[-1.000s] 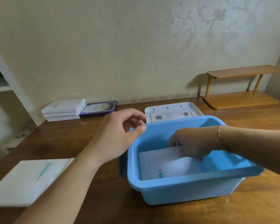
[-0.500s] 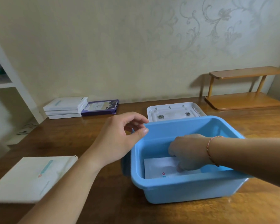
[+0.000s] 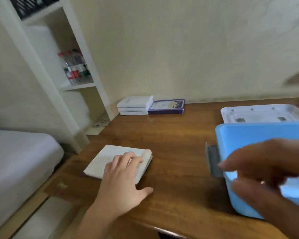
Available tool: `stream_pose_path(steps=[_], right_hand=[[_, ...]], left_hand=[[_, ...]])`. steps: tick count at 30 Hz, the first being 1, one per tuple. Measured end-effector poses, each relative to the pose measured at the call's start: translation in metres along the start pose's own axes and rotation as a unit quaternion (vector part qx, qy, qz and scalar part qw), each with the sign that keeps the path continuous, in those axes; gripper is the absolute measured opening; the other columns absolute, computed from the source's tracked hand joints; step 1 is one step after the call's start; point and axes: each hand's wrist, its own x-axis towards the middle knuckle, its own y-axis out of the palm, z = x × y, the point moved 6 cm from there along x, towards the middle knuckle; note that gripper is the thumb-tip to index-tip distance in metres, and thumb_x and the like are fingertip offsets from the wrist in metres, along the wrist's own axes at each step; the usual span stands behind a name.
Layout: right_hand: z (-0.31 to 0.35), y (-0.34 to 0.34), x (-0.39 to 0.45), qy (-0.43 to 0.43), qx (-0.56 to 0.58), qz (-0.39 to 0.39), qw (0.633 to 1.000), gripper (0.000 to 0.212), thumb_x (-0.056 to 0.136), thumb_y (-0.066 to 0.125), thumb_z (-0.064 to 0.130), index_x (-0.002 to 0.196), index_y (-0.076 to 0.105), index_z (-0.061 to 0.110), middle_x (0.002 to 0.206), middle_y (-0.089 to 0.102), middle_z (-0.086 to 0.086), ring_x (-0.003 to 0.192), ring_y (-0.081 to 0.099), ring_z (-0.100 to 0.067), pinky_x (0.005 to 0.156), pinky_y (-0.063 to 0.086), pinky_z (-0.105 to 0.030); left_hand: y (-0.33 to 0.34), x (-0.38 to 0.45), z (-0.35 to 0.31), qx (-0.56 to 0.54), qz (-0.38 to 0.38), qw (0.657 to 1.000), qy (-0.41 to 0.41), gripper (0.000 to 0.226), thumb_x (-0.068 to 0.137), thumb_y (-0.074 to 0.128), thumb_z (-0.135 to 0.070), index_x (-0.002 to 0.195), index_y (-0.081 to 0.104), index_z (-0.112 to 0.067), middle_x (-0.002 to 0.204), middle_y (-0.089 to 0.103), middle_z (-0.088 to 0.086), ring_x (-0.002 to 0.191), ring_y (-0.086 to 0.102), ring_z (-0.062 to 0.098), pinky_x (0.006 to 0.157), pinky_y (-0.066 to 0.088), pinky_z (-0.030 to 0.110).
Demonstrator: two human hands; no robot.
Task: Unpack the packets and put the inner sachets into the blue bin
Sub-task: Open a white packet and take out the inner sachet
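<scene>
Wooden tabletop (image 3: pixel 171 147) runs to a pale wall, with a white shelving unit (image 3: pixel 72 87) at the left. On it, the left hand (image 3: pixel 123 180) lies flat on a white packet (image 3: pixel 110 157) near the table's left edge, fingers nearly straight over its top, thumb on the wood beside it; nothing is gripped yet. The right hand (image 3: pixel 264 171) hovers blurred in front of the blue bin (image 3: pixel 248 135), fingers loosely extended, apparently holding nothing. A white sachet (image 3: pixel 295 188) shows inside the bin. More white packets (image 3: pixel 135 105) sit stacked by the wall, beside a purple box (image 3: pixel 167 106).

Risks: the packet sits close to the edge, so a careless drag could push it off. Tearing it one-handed could spill its sachets onto the table.
</scene>
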Motion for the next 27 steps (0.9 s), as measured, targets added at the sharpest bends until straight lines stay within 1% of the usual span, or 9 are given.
stream_pose_path(steps=[2, 3, 5, 8, 12, 17, 19, 24, 27], right_hand=[[0.027, 0.073, 0.011, -0.042, 0.083, 0.089, 0.992, 0.017, 0.092, 0.056, 0.02, 0.098, 0.065, 0.033, 0.059, 0.047, 0.006, 0.084, 0.07, -0.004, 0.063, 0.042, -0.016], [0.034, 0.091, 0.012, -0.026, 0.147, 0.11, 0.983, 0.012, 0.095, 0.053, 0.027, 0.101, 0.063, 0.028, 0.066, 0.052, 0.001, 0.093, 0.069, -0.01, 0.068, 0.043, -0.017], [0.028, 0.096, 0.005, 0.028, 0.171, 0.085, 0.981, 0.011, 0.093, 0.056, 0.041, 0.101, 0.064, 0.039, 0.082, 0.065, 0.007, 0.082, 0.063, 0.001, 0.073, 0.049, -0.014], [0.013, 0.121, 0.003, 0.102, 0.208, 0.132, 0.964, 0.013, 0.091, 0.06, 0.037, 0.101, 0.066, 0.033, 0.084, 0.067, 0.012, 0.078, 0.061, -0.004, 0.075, 0.054, -0.022], [-0.007, 0.17, 0.041, 0.232, 0.292, 0.12, 0.92, 0.01, 0.09, 0.06, 0.023, 0.084, 0.068, 0.02, 0.071, 0.07, 0.0, 0.052, 0.063, -0.01, 0.051, 0.053, -0.027], [-0.015, 0.197, 0.068, 0.337, 0.353, 0.127, 0.863, 0.028, 0.092, 0.063, 0.034, 0.08, 0.066, 0.009, 0.061, 0.071, -0.007, 0.043, 0.061, -0.018, 0.043, 0.049, -0.025], [-0.014, 0.203, 0.073, 0.363, 0.363, 0.139, 0.847, 0.034, 0.091, 0.065, 0.037, 0.083, 0.063, 0.005, 0.063, 0.071, -0.007, 0.043, 0.062, -0.018, 0.043, 0.05, -0.025], [-0.016, 0.211, 0.076, 0.41, 0.386, 0.133, 0.816, 0.027, 0.087, 0.072, 0.03, 0.09, 0.06, 0.005, 0.064, 0.069, -0.006, 0.044, 0.064, -0.019, 0.039, 0.047, -0.023], [-0.017, 0.211, 0.076, 0.435, 0.402, 0.119, 0.796, 0.022, 0.087, 0.072, 0.026, 0.091, 0.064, 0.005, 0.065, 0.07, -0.005, 0.042, 0.063, -0.017, 0.036, 0.043, -0.021]], left_hand=[[0.005, -0.005, 0.016, 0.013, -0.002, 1.0, -0.016, 0.064, 0.077, 0.057, -0.074, 0.13, 0.041, -0.041, 0.135, 0.041, -0.022, 0.125, 0.039, 0.006, 0.106, 0.035, 0.028], [0.007, -0.008, 0.023, 0.011, -0.006, 1.0, -0.023, 0.055, 0.079, 0.058, -0.07, 0.124, 0.048, -0.038, 0.128, 0.048, -0.022, 0.119, 0.046, 0.006, 0.1, 0.041, 0.027], [0.012, -0.011, 0.032, 0.015, -0.029, 0.999, -0.005, 0.035, 0.081, 0.059, -0.06, 0.1, 0.062, -0.031, 0.103, 0.062, -0.017, 0.098, 0.06, 0.01, 0.079, 0.051, 0.028], [0.01, -0.017, 0.043, 0.0, -0.098, 0.995, -0.007, 0.02, 0.084, 0.06, -0.045, 0.076, 0.067, -0.027, 0.08, 0.066, -0.015, 0.076, 0.061, 0.01, 0.055, 0.048, 0.023], [0.007, -0.022, 0.059, -0.057, -0.162, 0.983, -0.067, 0.028, 0.092, 0.06, -0.035, 0.066, 0.064, -0.026, 0.072, 0.066, -0.014, 0.071, 0.06, 0.006, 0.043, 0.044, 0.021], [0.011, -0.029, 0.064, -0.095, -0.212, 0.97, -0.07, 0.034, 0.093, 0.055, -0.037, 0.061, 0.062, -0.027, 0.071, 0.069, -0.013, 0.072, 0.063, 0.006, 0.04, 0.033, 0.014], [0.011, -0.03, 0.064, -0.102, -0.224, 0.967, -0.062, 0.036, 0.093, 0.054, -0.037, 0.062, 0.064, -0.025, 0.075, 0.071, -0.011, 0.077, 0.066, 0.005, 0.037, 0.041, 0.018], [0.004, -0.034, 0.064, -0.126, -0.262, 0.955, -0.048, 0.04, 0.093, 0.044, -0.044, 0.058, 0.048, -0.027, 0.066, 0.067, -0.01, 0.067, 0.062, 0.005, 0.044, 0.023, 0.003], [0.003, -0.035, 0.064, -0.132, -0.27, 0.953, -0.038, 0.04, 0.093, 0.045, -0.045, 0.06, 0.054, -0.023, 0.073, 0.07, -0.009, 0.072, 0.066, 0.004, 0.049, 0.028, 0.002]])
